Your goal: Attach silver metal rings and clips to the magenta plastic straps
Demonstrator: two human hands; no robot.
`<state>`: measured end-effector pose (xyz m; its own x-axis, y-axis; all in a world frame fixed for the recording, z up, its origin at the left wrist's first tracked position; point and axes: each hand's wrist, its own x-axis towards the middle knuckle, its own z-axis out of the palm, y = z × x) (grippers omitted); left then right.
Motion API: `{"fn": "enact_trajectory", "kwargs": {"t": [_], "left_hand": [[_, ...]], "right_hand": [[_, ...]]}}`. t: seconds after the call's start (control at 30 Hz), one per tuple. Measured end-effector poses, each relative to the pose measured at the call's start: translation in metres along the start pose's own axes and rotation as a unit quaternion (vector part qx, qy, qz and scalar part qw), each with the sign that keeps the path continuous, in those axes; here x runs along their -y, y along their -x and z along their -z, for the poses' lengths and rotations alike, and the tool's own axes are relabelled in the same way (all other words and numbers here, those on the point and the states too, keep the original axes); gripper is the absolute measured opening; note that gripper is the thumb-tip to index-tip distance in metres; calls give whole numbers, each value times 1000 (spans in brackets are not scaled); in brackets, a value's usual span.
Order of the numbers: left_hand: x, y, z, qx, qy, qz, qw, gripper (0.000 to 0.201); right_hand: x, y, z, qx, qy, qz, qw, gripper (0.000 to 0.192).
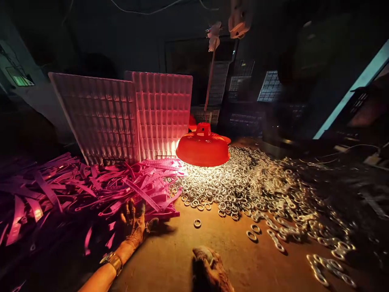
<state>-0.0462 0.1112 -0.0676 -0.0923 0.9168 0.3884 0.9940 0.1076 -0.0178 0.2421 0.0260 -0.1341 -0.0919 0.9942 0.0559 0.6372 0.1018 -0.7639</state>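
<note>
My left hand (134,227), with a wristwatch (112,263) on its wrist, reaches to the front edge of a heap of pink straps (146,186). Its fingers are stretched out and apart, and I see nothing held in them. Low in the middle, my right hand (212,265) hovers near the tabletop (170,259) with its fingers curled together. Whatever it may hold is hidden. A single metal ring (197,223) lies on the table just beyond this hand. Behind it spreads a large pile of metal rings (231,198).
A red lamp (203,151) hangs low over the ring pile. Two upright gridded plastic trays (164,117) stand behind the straps. Linked metal pieces (331,267) lie at the front right, and loose rings (251,236) sit nearby. Crates (270,86) show in the dark background.
</note>
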Motion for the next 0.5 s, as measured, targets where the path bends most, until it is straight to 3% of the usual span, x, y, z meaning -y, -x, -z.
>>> {"fn": "enact_trajectory", "kwargs": {"t": [0.1,0.2,0.37,0.5], "left_hand": [[-8,-13,-11,19,-43,24,999,65],[-13,-31,-12,45,-64,31,996,58],[-11,-52,-12,29,-46,22,998,55],[-9,-54,-16,17,-55,35,998,54]], "right_hand": [[-2,9,-8,-26,-65,-67,995,33],[8,3,-10,-5,-81,-55,995,30],[20,-5,1,57,-17,46,997,22],[23,-10,14,112,81,219,966,30]]}}
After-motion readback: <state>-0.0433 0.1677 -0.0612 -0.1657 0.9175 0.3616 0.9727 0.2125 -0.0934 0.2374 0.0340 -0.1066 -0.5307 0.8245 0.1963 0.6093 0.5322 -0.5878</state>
